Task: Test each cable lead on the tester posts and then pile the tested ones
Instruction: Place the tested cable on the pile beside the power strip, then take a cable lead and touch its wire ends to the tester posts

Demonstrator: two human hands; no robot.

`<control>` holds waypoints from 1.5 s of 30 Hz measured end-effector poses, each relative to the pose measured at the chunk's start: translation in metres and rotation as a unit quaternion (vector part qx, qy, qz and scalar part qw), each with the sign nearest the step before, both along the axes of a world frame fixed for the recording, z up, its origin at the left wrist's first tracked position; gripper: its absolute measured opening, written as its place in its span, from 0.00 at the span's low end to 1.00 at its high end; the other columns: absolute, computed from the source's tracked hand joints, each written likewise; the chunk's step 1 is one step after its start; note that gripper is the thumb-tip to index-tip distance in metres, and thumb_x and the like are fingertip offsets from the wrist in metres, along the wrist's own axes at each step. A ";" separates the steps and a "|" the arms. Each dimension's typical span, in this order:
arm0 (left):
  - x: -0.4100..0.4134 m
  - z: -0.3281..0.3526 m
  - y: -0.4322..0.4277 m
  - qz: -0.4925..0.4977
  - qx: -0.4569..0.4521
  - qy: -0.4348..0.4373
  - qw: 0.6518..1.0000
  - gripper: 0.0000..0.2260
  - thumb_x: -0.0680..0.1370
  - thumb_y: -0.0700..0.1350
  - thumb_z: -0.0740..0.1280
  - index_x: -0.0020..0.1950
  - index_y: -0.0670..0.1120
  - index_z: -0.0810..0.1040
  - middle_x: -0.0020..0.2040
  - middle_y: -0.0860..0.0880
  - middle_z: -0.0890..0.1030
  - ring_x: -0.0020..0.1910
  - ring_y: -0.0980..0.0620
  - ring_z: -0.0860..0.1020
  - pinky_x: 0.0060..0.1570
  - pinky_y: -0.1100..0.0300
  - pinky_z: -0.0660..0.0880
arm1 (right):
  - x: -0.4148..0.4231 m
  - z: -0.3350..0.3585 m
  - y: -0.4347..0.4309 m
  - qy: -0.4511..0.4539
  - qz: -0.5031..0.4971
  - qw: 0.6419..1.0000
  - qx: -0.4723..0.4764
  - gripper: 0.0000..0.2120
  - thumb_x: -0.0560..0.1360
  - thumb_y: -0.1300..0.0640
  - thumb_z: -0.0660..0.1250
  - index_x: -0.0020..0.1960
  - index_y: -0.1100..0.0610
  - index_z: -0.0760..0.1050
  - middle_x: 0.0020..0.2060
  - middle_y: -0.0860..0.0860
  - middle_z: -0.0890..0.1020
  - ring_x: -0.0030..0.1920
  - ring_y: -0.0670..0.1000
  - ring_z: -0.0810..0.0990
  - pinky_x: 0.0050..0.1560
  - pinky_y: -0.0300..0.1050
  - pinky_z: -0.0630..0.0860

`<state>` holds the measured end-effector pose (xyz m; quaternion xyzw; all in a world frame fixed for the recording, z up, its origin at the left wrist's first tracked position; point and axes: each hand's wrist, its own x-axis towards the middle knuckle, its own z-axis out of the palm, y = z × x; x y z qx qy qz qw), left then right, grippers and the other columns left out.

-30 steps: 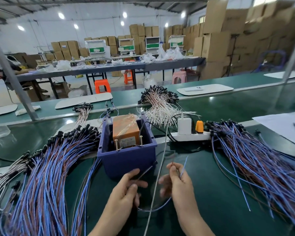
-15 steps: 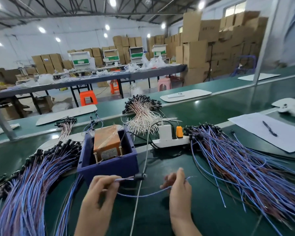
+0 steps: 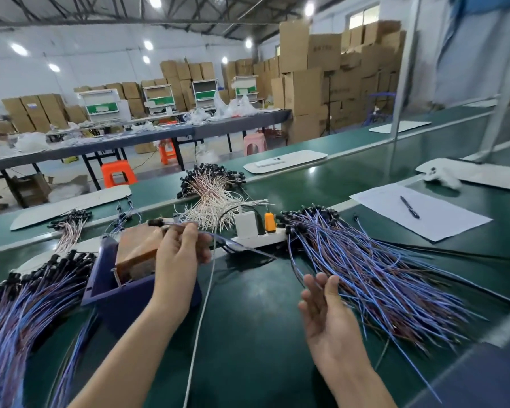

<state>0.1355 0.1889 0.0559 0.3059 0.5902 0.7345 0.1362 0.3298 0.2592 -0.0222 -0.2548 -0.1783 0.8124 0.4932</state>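
Gripping blurred lead point(image 3: 159, 222), left hand point(image 3: 178, 254) masking tester point(image 3: 136, 248)

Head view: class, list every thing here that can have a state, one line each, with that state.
Left hand, grips one cable lead above the tester box.
Right hand, open, holding nothing, beside the right pile.
Cable lead, held in the air.
Power strip, white adapter and orange plug plugged in.
Pen, lying on the paper.

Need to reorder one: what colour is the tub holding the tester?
The tub is dark blue; the head view shows it.
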 end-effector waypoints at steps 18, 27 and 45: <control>0.079 -0.009 0.114 -0.301 -0.265 0.049 0.915 0.05 0.86 0.46 0.59 0.54 0.52 0.74 0.49 0.46 0.83 0.38 0.54 0.81 0.38 0.59 0.79 | 0.032 -0.003 0.000 -0.154 0.031 0.987 0.036 0.10 0.83 0.61 0.60 0.56 0.56 0.80 0.37 0.52 0.87 0.29 0.48 0.82 0.28 0.42 0.78; -0.001 -0.046 -0.023 -0.283 -0.307 0.108 0.903 0.12 0.85 0.51 0.60 0.55 0.59 0.83 0.48 0.53 0.86 0.48 0.53 0.85 0.49 0.58 0.79 | -0.053 -0.005 -0.035 -0.282 0.183 0.894 0.297 0.13 0.83 0.52 0.60 0.45 0.49 0.82 0.39 0.52 0.86 0.36 0.46 0.81 0.33 0.38 0.75; -0.030 -0.089 -0.133 -0.044 -0.301 0.098 0.947 0.13 0.85 0.48 0.60 0.45 0.48 0.80 0.41 0.50 0.84 0.38 0.53 0.81 0.40 0.57 0.80 | -0.149 -0.032 -0.068 -0.362 0.214 0.728 0.541 0.14 0.83 0.48 0.59 0.41 0.45 0.78 0.34 0.47 0.82 0.32 0.44 0.79 0.34 0.33 0.70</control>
